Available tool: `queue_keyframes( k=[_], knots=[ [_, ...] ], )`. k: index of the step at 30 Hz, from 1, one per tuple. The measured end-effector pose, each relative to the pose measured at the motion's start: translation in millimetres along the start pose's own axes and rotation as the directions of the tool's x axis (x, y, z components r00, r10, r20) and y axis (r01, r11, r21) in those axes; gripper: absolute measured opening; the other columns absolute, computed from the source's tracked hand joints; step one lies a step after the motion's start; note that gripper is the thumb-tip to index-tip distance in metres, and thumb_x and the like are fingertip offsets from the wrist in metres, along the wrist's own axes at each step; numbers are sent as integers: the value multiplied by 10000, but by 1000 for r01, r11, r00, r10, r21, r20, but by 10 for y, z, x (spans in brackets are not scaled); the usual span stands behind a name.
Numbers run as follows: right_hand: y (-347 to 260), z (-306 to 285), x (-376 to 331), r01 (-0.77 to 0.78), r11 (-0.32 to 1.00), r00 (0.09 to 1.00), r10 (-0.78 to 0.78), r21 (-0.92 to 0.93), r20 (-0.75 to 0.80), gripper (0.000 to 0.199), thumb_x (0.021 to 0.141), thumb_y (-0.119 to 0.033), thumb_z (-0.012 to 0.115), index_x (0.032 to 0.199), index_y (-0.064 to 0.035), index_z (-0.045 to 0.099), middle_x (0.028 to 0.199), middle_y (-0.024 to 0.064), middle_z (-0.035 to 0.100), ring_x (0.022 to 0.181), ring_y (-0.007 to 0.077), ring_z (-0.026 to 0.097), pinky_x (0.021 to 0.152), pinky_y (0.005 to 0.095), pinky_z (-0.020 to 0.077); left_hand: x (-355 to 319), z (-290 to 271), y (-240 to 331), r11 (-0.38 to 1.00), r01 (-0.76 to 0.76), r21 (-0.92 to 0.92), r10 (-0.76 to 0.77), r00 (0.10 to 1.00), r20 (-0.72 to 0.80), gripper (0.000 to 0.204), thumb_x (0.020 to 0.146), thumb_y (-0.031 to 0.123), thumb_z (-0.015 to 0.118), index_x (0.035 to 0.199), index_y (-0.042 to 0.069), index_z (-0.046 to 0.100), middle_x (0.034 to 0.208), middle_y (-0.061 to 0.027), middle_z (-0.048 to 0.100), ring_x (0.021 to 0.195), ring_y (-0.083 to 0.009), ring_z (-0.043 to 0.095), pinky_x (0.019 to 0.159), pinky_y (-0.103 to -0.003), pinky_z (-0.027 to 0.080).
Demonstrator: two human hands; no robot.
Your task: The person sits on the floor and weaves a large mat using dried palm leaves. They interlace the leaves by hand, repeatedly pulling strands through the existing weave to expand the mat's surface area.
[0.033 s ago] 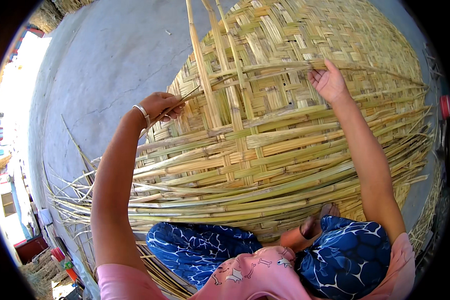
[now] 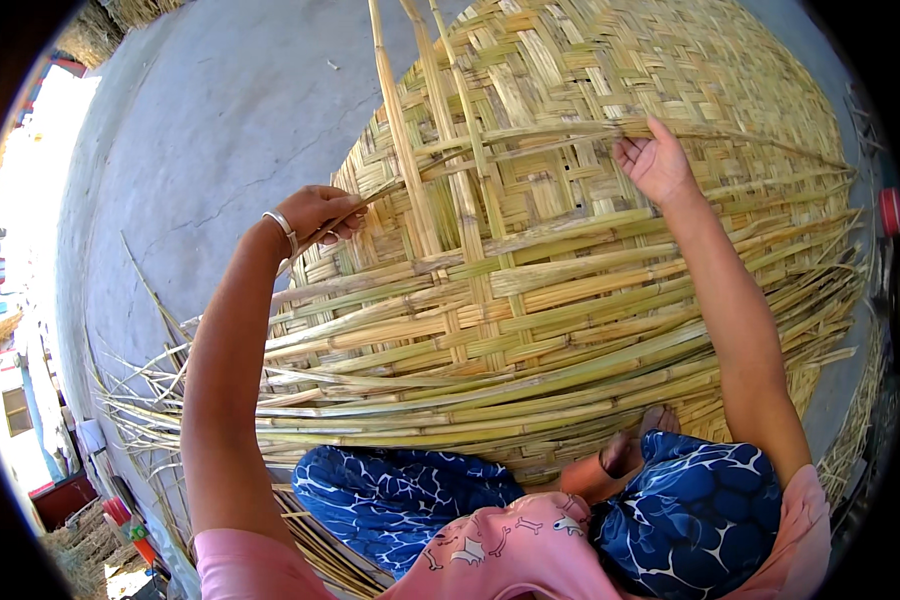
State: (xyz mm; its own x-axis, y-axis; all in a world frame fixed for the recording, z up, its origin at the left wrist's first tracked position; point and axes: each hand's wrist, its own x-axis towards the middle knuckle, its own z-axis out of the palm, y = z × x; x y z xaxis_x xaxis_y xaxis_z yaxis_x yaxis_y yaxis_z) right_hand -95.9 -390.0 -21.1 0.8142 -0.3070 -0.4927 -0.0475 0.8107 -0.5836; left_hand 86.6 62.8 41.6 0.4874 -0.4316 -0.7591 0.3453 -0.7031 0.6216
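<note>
A large woven bamboo mat (image 2: 570, 300) lies on the ground in front of me. One long thin bamboo strip (image 2: 500, 150) runs across it, raised a little above the weave. My left hand (image 2: 315, 215), with a silver bangle on the wrist, pinches this strip's left end at the mat's left edge. My right hand (image 2: 655, 165) reaches to the far right, palm up, fingers curled around the same strip. Two loose upright strips (image 2: 395, 110) rise from the weave between my hands. My knees in blue patterned trousers (image 2: 400, 500) rest at the mat's near edge.
Grey concrete floor (image 2: 210, 130) spreads to the left and behind the mat. Unwoven strip ends (image 2: 160, 400) fan out at the mat's left and near edges. Buildings and red objects (image 2: 120, 515) sit at the lower left rim. A red thing (image 2: 890, 210) is at the right rim.
</note>
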Motion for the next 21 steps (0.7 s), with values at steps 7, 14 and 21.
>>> queue_keyframes(
  k=[7,14,21],
  knots=[
    [27,39,12,14,1000,998,-15,-26,-55,312,917,-300,521,1011,-5,562,947,108,617,871,231,586,775,370,518,35,96,35,955,-51,292,88,989,-115,229,869,253,626,948,40,657,793,-38,663,708,-105,622,617,-244,496],
    [180,151,-47,-16,999,998,14,-30,-65,336,911,-308,534,1077,-16,516,1005,115,586,892,232,585,773,365,523,-23,102,-31,769,-179,614,377,902,-208,243,820,219,635,954,18,655,790,-87,667,700,-161,611,665,-300,484],
    [245,281,7,-58,990,998,54,-128,-36,313,915,-311,529,1057,-32,520,1003,123,603,890,223,609,738,351,521,-73,199,-15,736,-146,661,406,877,-258,225,823,234,630,902,24,641,731,-84,631,666,-160,571,645,-314,468]
  ],
)
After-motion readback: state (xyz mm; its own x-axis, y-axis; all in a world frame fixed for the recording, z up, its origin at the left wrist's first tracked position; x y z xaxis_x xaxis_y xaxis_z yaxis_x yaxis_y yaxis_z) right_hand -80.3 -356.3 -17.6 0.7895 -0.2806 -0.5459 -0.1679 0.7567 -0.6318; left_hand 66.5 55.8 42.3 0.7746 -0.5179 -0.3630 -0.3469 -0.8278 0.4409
